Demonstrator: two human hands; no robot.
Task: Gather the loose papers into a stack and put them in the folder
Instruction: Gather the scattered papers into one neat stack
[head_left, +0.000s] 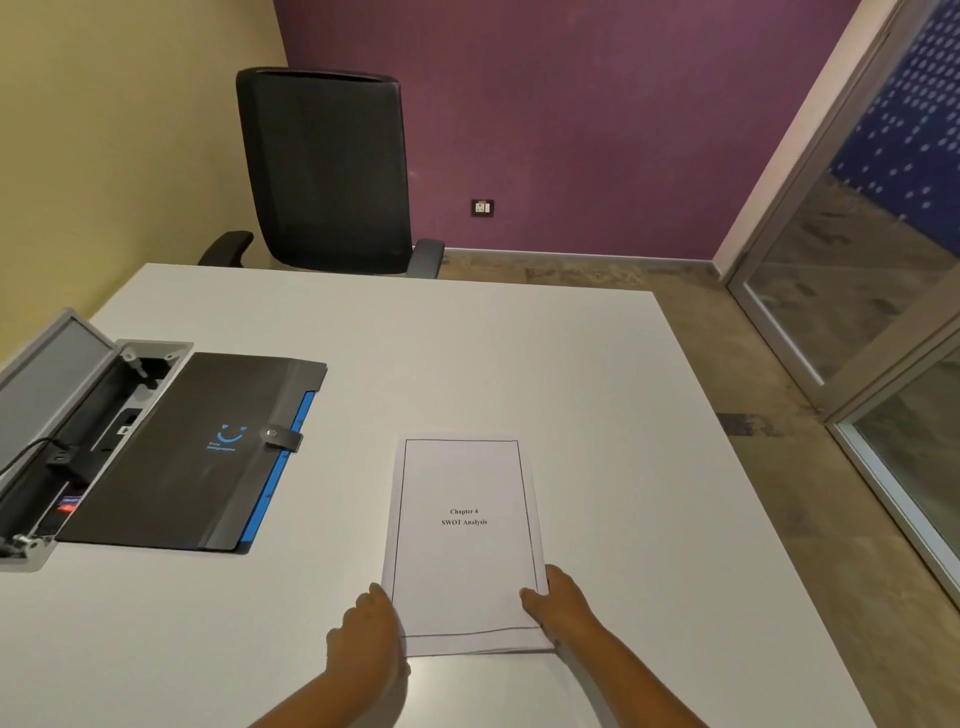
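The white table carries everything, with a black office chair at its far edge. The black folder, blue along one side and strapped closed, lies well to the left of the fingers and further away, beside an open cable box.

The stack of papers lies flat right between the two hands, its near corners in their grasp and its far end reaching away from them. The left hand sits against the near left edge, fingers curled at the side of the sheets; the right hand holds the near right edge, thumb on top and fingers seemingly underneath.

The step in hand appears to be squaring the pile. To do it well, press both sides inward evenly, tap the near edge flush, and keep the sheets level before lifting toward the folder, whose strap still needs undoing.

The top sheet is white with a thin black border and reads "Chapter 4 SWOT Analysis"; lower sheets peek out slightly at the near edge.
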